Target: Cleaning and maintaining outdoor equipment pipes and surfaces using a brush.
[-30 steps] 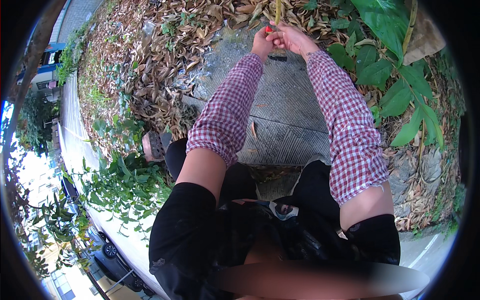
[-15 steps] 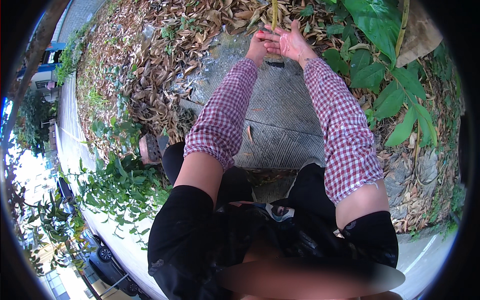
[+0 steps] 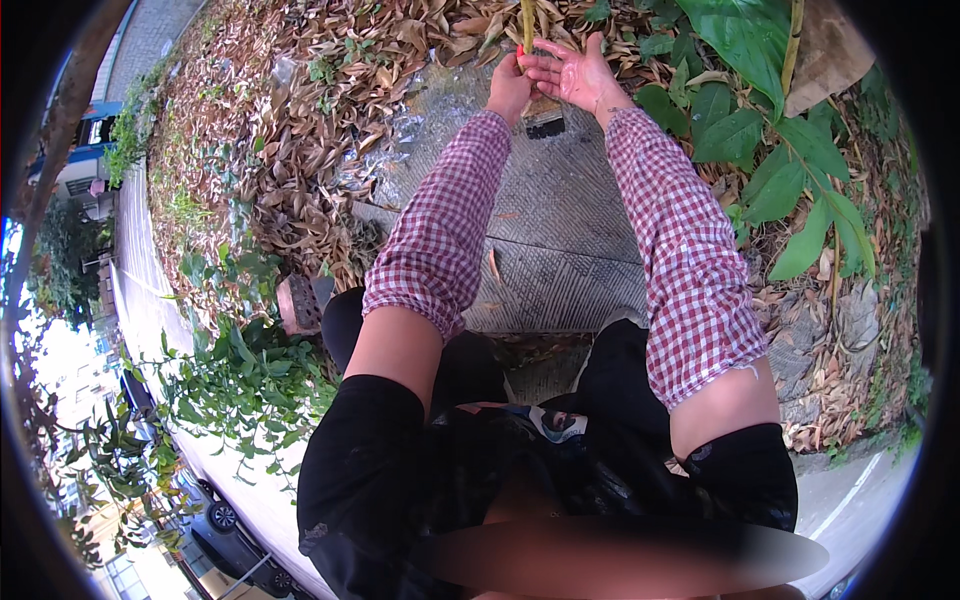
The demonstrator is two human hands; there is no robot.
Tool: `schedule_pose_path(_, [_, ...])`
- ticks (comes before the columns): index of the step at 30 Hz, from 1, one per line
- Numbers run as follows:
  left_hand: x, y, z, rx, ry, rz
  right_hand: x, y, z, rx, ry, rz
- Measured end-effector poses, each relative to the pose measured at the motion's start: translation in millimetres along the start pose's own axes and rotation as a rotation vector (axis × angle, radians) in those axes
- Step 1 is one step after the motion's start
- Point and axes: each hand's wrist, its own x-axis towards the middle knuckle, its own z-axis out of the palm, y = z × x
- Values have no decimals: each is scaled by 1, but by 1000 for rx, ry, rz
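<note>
A narrow yellow pipe or stalk (image 3: 528, 22) comes down from the top edge and ends just above my hands; I cannot tell which it is. My left hand (image 3: 511, 90) is closed by its lower end, with a small red spot (image 3: 520, 57) at the fingertips. What those fingers hold is hidden. Beside it, my right hand (image 3: 578, 76) is open, palm up, its fingers pointing toward the left hand. The palm looks wet. Red-and-white checked sleeves (image 3: 685, 235) cover both forearms. Beneath is a ribbed grey slab (image 3: 565, 215) with a dark rectangular gap (image 3: 546, 127).
Dry brown leaves (image 3: 310, 130) cover the ground at left. Large green leaves (image 3: 735, 40) and brown sheet-like material (image 3: 828, 60) stand at right. A brick-like block (image 3: 299, 305) and leafy shrub (image 3: 235, 370) are near my left knee. Parked cars (image 3: 222, 540) line the road.
My left hand has moved slightly left and closed in near the pipe's lower end. My right hand stays open, palm up. The view has shifted slightly.
</note>
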Motion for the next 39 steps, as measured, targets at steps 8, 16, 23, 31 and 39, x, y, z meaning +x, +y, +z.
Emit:
schedule_pose_path(8, [-5, 1, -1, 71, 85, -103, -8, -4, 13, 169, -24, -21])
schedule_pose_path(16, [-1, -1, 1, 106, 132, -96, -6, -3, 14, 169, 30, -75])
schedule_pose_path(23, [-1, -4, -1, 108, -1, -33, -10, -3, 1, 172, 72, -102])
schedule_pose_path(31, [2, -3, -2, 119, 66, -40, -16, -5, 20, 140, 290, -140])
schedule_pose_path(39, [1, -12, 9, 74, -41, -19, -24, -11, -12, 237, 370, -180])
